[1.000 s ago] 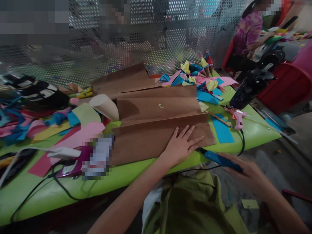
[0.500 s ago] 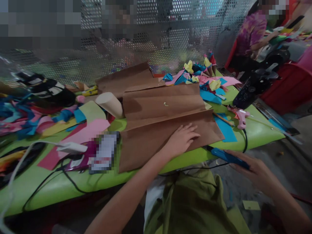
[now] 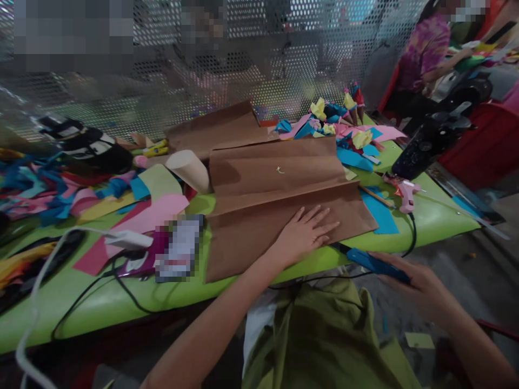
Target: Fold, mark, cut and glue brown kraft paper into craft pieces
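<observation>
A large creased sheet of brown paper (image 3: 251, 232) lies on the green table (image 3: 133, 316). My left hand (image 3: 306, 232) rests flat on its lower part, fingers spread. Just right of the table's front edge, my right hand (image 3: 409, 275) is closed around a blue cutter (image 3: 375, 263), whose dark tip points left at the paper's lower right edge. A glue gun (image 3: 407, 195) lies beyond the cutter, beside a blue paper piece (image 3: 381, 213) and a thin brown stick (image 3: 377, 196). More brown paper (image 3: 219, 127) lies behind the sheet.
A phone (image 3: 180, 248), a white plug (image 3: 130, 240) with cables and a beige cylinder (image 3: 188, 170) are left of the sheet. Crumpled paper flowers (image 3: 324, 116) lie behind. A dark bottle (image 3: 430, 143) stands at the right. A person in a purple-pink shirt (image 3: 430, 46) sits farther back.
My left hand's fingers have spread wider on the paper. My right hand has brought the cutter slightly left, closer to the sheet's lower edge. The view has shifted a little.
</observation>
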Action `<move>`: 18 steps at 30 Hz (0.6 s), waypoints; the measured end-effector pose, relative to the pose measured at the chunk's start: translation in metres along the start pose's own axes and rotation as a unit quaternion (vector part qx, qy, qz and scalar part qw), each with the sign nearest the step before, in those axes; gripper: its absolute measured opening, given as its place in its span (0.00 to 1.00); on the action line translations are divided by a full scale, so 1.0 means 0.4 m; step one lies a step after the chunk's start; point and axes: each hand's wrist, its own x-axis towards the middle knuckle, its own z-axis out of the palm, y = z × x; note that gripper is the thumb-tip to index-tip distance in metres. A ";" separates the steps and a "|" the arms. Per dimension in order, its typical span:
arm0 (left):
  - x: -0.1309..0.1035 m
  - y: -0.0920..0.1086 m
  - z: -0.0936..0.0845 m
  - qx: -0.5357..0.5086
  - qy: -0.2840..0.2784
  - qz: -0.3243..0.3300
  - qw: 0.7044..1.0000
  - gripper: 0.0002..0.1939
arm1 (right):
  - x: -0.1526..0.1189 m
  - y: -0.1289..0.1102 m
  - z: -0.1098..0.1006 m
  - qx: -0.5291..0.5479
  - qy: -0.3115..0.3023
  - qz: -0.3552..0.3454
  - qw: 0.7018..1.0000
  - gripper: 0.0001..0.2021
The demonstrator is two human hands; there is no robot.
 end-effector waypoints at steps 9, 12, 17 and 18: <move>-0.001 0.006 0.004 -0.005 0.012 -0.005 1.000 0.26 | 0.002 -0.038 0.016 0.000 -0.003 -0.013 1.000 0.23; 0.004 0.015 0.004 -0.013 0.006 -0.013 1.000 0.26 | 0.009 -0.063 0.035 0.010 -0.003 -0.028 1.000 0.23; 0.013 0.014 -0.003 -0.048 0.011 -0.013 0.999 0.26 | 0.022 -0.093 0.064 0.001 0.012 -0.051 0.999 0.22; 0.012 0.008 -0.010 -0.064 0.005 -0.010 0.998 0.26 | 0.022 -0.093 0.066 -0.003 0.014 -0.048 0.999 0.22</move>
